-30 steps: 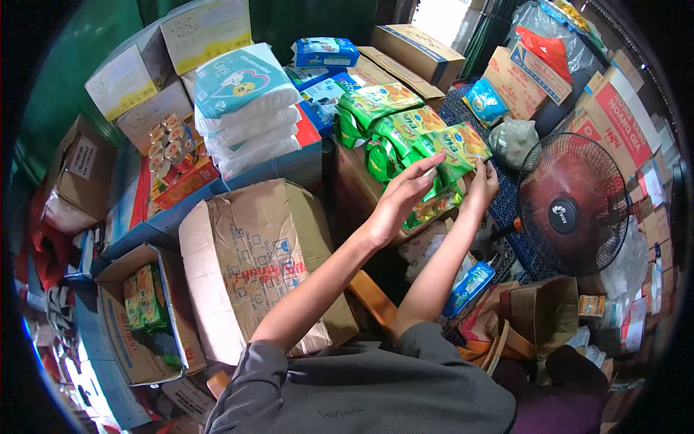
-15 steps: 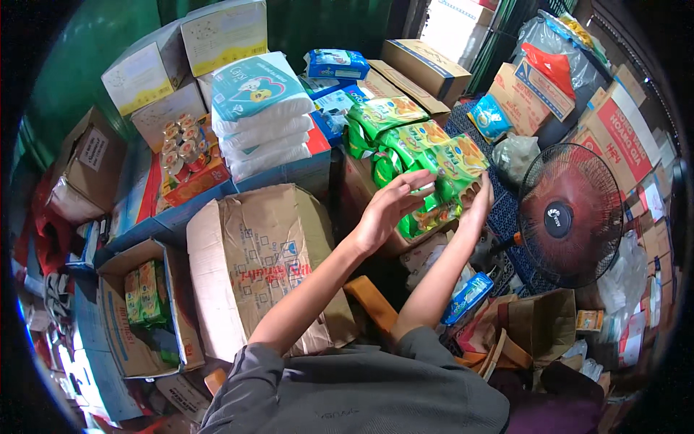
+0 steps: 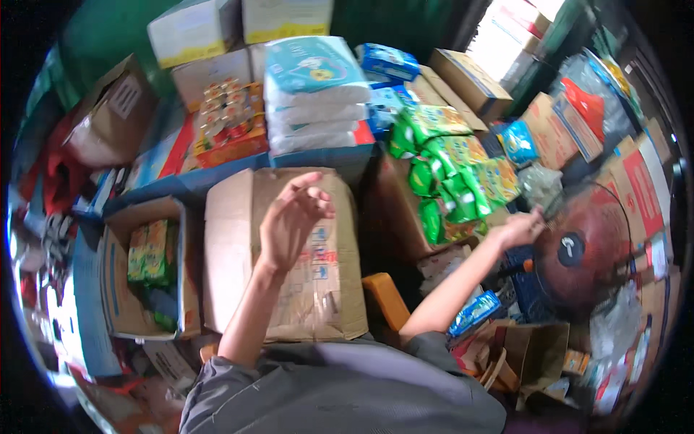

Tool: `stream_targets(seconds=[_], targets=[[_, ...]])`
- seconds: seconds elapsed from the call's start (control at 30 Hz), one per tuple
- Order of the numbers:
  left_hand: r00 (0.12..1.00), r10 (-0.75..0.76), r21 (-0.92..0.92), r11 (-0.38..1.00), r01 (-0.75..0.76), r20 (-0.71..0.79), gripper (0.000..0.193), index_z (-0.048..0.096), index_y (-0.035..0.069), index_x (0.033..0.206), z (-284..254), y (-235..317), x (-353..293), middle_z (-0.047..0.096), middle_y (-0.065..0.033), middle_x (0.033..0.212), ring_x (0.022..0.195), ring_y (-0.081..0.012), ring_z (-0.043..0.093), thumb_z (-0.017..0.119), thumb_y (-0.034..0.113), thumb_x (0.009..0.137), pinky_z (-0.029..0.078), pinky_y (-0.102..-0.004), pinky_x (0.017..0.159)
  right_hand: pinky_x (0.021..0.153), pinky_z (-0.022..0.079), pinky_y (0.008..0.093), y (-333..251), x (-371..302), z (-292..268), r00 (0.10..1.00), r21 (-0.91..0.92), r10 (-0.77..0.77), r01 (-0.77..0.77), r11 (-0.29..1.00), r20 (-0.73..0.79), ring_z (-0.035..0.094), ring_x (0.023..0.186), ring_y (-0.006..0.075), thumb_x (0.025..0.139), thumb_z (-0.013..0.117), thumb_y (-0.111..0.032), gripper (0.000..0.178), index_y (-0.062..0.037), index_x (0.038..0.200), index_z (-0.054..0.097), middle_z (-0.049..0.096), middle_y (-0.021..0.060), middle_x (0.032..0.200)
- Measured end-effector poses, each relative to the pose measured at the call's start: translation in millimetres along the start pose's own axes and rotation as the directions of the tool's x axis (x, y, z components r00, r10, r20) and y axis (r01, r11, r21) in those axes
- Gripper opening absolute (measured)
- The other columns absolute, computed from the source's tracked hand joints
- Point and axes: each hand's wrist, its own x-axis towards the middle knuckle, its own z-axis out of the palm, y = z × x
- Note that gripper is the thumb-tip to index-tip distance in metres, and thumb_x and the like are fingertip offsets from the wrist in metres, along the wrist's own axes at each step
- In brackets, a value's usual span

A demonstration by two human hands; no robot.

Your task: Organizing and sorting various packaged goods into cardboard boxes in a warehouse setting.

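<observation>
My left hand (image 3: 293, 224) is raised above a large closed cardboard box (image 3: 231, 253), its fingers loosely bent and apart, holding nothing. At the right, my right hand (image 3: 517, 230) is beside the left rim of a round fan (image 3: 578, 271) with a dark red centre. Its fingers look curled but are blurred, so I cannot make out whether they grip the fan's guard. Several green and yellow packs (image 3: 463, 181) lie in rows on a brown carton (image 3: 405, 224), just left of my right hand and apart from it.
An open carton (image 3: 189, 275) with green packs stands at the left. Behind are stacked diaper packs (image 3: 318, 94) and an orange tray (image 3: 231, 152) of small jars. A blue packet (image 3: 475, 312) lies near my right forearm; cartons (image 3: 661, 192) line the right side.
Both hands have left the green packs. My left hand has moved left over the cardboard box, my right hand rightward to the fan. The view has turned left.
</observation>
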Motion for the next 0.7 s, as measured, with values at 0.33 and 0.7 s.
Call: stream_targets(seconds=[0.33,0.7], targets=[[0.274,0.344,0.157,0.832,-0.532,-0.898,0.03,0.061,0.007,0.128,-202.0,145.9,-139.7,0.058,-0.0005,0.091,0.077,-0.0144,0.054,0.055,0.011,0.099,0.049,-0.029,0.074,0.048,0.021,0.0239,-106.2,-155.4,68.7,0.844,0.339,-0.26,0.1,0.935,0.47,0.03,0.052,0.004,0.097,0.051,-0.004,0.022,0.0029,0.114,0.064,0.034,-0.0063,0.061],[-0.139,0.003,0.097,0.733,-0.673,-0.99,0.013,0.063,0.015,0.103,-321.5,166.6,-292.9,0.067,-0.0007,0.098,0.088,-0.0211,0.064,0.052,0.017,0.094,0.052,-0.0387,0.079,0.054,0.037,0.023,-139.1,-426.4,79.0,-0.356,0.056,-0.102,-0.137,0.989,0.929,0.047,0.059,0.0038,0.098,0.06,-0.008,0.013,-0.0046,0.105,0.07,0.053,-0.0039,0.068]])
